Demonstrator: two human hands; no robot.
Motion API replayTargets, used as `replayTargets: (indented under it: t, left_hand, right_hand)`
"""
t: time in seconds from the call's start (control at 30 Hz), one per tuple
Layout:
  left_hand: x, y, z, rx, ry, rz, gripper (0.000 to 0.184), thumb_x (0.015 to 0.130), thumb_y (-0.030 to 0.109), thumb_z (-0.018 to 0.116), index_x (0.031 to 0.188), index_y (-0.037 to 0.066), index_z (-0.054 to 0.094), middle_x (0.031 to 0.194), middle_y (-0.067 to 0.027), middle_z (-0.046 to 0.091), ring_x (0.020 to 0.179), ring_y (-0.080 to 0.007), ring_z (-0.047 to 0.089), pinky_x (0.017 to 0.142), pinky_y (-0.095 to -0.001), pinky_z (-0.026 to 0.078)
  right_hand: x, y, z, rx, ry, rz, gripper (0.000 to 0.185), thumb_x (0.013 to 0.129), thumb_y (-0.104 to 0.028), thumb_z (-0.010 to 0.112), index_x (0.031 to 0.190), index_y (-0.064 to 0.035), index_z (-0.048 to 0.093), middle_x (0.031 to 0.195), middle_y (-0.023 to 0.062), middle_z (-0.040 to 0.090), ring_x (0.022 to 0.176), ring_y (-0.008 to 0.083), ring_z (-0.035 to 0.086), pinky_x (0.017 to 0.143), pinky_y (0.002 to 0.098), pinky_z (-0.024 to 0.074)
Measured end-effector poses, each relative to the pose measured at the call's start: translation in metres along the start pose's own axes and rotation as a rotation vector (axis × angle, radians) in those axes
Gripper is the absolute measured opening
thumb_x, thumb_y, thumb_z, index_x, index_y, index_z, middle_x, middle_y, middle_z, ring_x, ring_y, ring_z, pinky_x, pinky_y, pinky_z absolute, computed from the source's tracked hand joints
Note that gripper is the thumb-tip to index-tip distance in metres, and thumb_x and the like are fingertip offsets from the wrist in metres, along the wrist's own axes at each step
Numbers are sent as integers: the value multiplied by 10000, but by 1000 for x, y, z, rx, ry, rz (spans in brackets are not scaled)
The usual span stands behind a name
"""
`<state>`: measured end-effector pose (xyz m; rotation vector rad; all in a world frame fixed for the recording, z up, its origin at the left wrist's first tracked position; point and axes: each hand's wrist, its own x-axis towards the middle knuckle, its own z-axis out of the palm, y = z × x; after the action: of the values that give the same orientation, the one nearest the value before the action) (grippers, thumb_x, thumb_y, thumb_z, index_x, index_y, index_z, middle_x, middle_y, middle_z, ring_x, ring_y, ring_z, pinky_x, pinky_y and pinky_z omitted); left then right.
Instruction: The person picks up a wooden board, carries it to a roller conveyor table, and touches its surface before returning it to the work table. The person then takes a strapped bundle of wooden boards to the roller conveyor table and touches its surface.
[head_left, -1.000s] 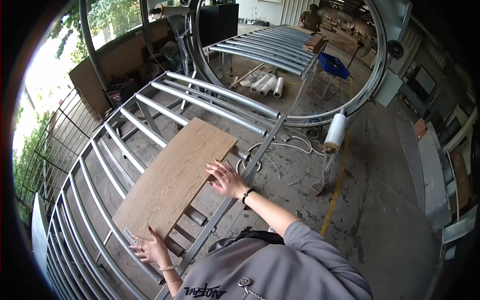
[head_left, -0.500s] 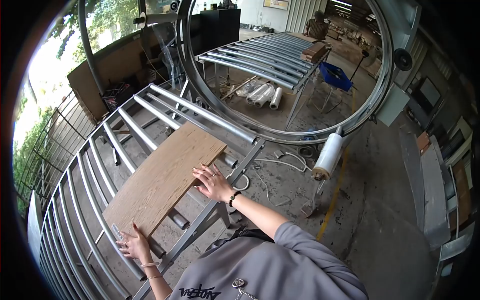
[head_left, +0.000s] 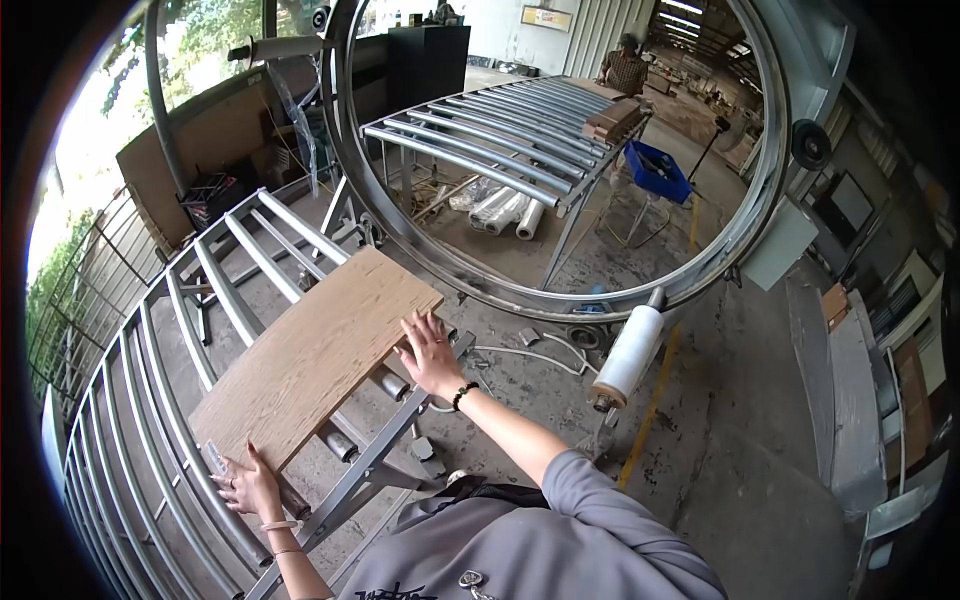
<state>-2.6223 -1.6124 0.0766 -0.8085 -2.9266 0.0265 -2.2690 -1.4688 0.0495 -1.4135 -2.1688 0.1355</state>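
Note:
A wood-grain board [head_left: 315,345] lies flat across the metal rollers of a conveyor. At the board's near left corner is my left hand [head_left: 250,487], its fingers spread against the end beside a small clear label or strip [head_left: 216,458]. My right hand [head_left: 432,356] rests at the board's right long edge toward the far end, fingers stretched over the edge. Neither hand is wrapped round the board. The far end of the board points toward a large metal ring [head_left: 490,290]; its underside is hidden.
Beyond the ring stands a second roller conveyor [head_left: 480,140] with stacked brown boards [head_left: 612,122] and a blue bin [head_left: 657,172] beside it. A person [head_left: 625,70] is at its far end. A film roll [head_left: 628,350] hangs on the ring's lower right. Rollers [head_left: 130,420] extend left.
The board has slid forward over the rollers toward the ring, both hands moving along with it. The view has shifted slightly, and the person beyond the ring shows more fully.

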Motion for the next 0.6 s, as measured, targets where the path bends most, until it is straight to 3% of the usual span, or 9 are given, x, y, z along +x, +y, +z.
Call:
replayTargets:
  t: [0.1, 0.27, 0.37, 0.4, 0.5, 0.6]
  left_hand:
    - [-7, 20, 5, 6, 57, 7, 801, 852, 740, 219, 1459, 217, 254, 1470, -243, 244, 1295, -475, 305, 1027, -591, 250]
    - [-20, 52, 10, 44, 29, -4, 778, 855, 735, 235, 1459, 245, 250, 1476, -216, 253, 1298, -449, 319, 1029, -577, 259]
    - [-20, 66, 31, 87, 154, 17, 763, 853, 736, 235, 1456, 269, 258, 1468, -199, 285, 1291, -438, 339, 1022, -562, 281]
    - [-23, 73, 32, 79, 145, 1, 763, 853, 736, 235, 1456, 269, 258, 1468, -199, 285, 1291, -438, 339, 1022, -562, 281]
    - [-32, 97, 29, 126, 140, 18, 753, 858, 727, 251, 1457, 270, 255, 1464, -200, 293, 1284, -422, 356, 1018, -548, 296]
    - [-46, 125, 19, 135, 151, 26, 751, 859, 725, 255, 1457, 270, 255, 1463, -199, 295, 1280, -409, 367, 1012, -542, 308]
  right_hand:
    - [8, 44, 3, 11, 188, 190, 685, 891, -333, 545, 1422, -35, 232, 1440, 268, 262, 1351, 435, 210, 1114, 508, 166]
    - [27, 107, -1, 219, 15, 264, 709, 891, -321, 552, 1424, -19, 195, 1420, 300, 262, 1328, 432, 256, 1093, 496, 225]
    - [56, 129, 3, 575, 274, 417, 767, 876, -310, 600, 1435, -23, 160, 1397, 296, 302, 1335, 367, 277, 1086, 480, 245]
    - [63, 140, 11, 570, 264, 400, 767, 876, -310, 600, 1435, -23, 160, 1397, 296, 302, 1335, 367, 277, 1086, 480, 245]
    - [85, 185, 30, 895, 418, 718, 649, 886, -229, 629, 1374, 4, 270, 1285, 186, 473, 1139, 226, 510, 909, 345, 458]
    - [86, 204, -8, 1110, 290, 723, 590, 879, -223, 647, 1320, 7, 329, 1192, 131, 533, 1038, 176, 555, 837, 295, 485]
